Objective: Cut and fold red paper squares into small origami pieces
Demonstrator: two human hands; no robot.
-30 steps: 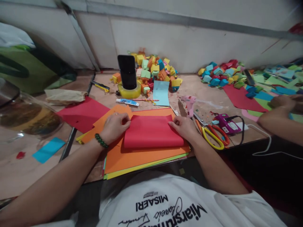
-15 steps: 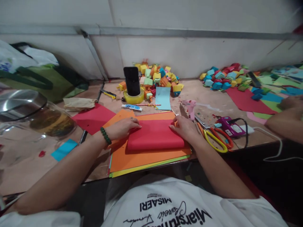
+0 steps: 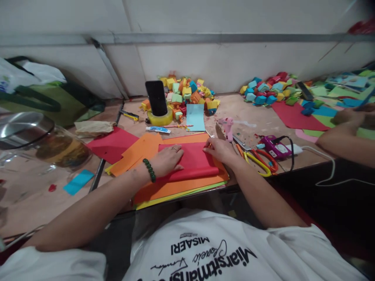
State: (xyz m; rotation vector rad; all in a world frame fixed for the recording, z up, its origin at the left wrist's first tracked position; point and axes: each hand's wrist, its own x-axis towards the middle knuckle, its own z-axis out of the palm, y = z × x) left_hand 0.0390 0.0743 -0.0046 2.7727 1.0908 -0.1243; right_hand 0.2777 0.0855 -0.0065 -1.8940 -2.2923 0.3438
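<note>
Left hand (image 3: pixel 166 160) pretty flat on some folded red paper (image 3: pixel 193 158), right hand (image 3: pixel 221 150) at its right edge, phone (image 3: pixel 156 98) propped up on the far side.

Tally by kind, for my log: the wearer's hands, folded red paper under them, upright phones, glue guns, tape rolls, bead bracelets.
Hands: 2, left hand and right hand
Folded red paper: 1
Upright phone: 1
Glue gun: 1
Tape roll: 1
Bead bracelet: 1
Total: 7
</note>
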